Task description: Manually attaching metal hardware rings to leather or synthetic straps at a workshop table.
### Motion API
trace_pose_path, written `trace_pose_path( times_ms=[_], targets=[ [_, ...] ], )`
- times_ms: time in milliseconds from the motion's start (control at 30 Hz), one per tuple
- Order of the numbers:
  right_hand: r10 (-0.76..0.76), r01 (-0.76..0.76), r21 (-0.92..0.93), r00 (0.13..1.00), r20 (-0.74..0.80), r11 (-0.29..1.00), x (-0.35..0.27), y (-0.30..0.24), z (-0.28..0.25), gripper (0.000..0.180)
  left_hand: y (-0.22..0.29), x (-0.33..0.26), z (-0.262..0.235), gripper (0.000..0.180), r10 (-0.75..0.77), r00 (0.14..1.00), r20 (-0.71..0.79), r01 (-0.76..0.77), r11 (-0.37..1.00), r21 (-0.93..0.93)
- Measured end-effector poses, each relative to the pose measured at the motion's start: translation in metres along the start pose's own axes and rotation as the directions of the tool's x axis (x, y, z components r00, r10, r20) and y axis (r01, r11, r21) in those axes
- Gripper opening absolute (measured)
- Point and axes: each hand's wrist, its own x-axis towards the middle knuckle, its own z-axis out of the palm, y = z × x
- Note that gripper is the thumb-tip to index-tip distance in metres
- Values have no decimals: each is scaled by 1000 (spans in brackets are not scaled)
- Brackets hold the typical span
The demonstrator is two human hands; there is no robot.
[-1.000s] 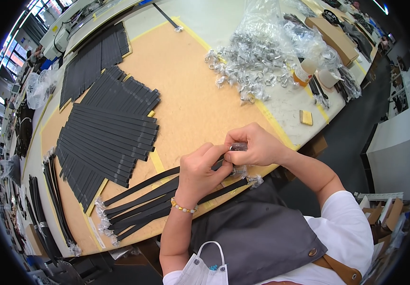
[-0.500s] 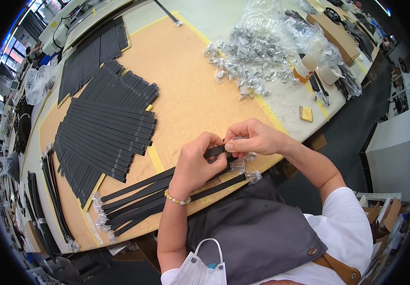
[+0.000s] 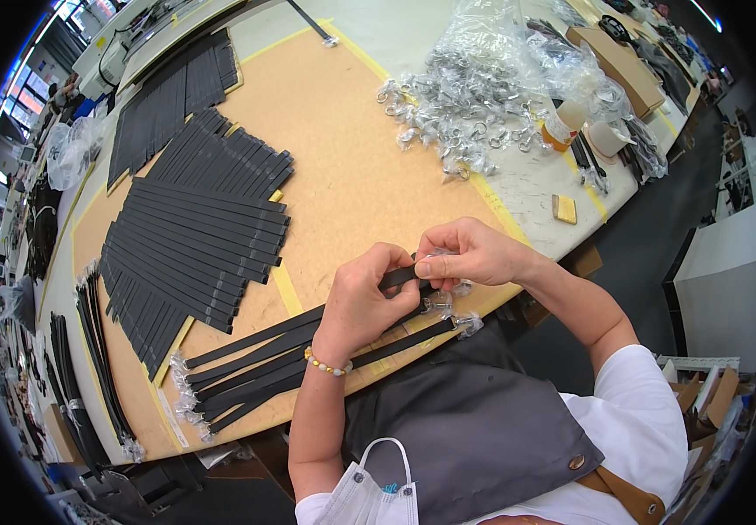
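Note:
With my left hand [image 3: 367, 293] I pinch a black strap [image 3: 398, 278] near its end. My right hand [image 3: 467, 255] closes on the tip of the same strap, where some clear plastic wrap shows under the fingers; the fitting there is mostly hidden. Beneath my hands, several black straps [image 3: 255, 376] lie side by side along the table's near edge. Their ends carry metal fittings in clear plastic [image 3: 468, 325]. To the left, a wide fan of flat black straps [image 3: 198, 232] is spread over the tan board [image 3: 334, 157].
At the back right is a heap of plastic-wrapped metal hooks [image 3: 470, 105], beside a glue-like bottle [image 3: 562, 127], a white cup [image 3: 607, 138] and a yellow block [image 3: 563, 209]. Bundled straps [image 3: 105, 367] lie at the far left. A cardboard box [image 3: 614, 70] stands behind the heap.

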Motion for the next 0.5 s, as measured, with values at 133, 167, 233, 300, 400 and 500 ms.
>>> trace_pose_path(
  times_ms=[133,167,233,300,400,500],
  targets=[
    [-4,4,-23,1000,-8,1000,0,1,1,29,1,0,0,20,23,1000,-7,-23,1000,-1],
    [-4,4,-24,1000,-7,1000,0,1,1,29,2,0,1,19,37,999,-23,-37,999,0],
    [-4,4,-30,1000,-14,1000,0,1,2,30,2,0,0,19,50,998,-39,-50,999,2],
    [-8,7,-44,1000,-19,999,-1,-1,2,30,2,0,-1,20,40,999,-9,-39,999,32],
    [-17,16,-55,1000,-20,998,-1,0,3,30,2,0,-1,20,43,999,-4,-43,999,33],
    [-25,24,-59,999,-27,998,-2,0,4,28,0,-1,-1,19,64,998,0,-64,997,38]
  ],
)
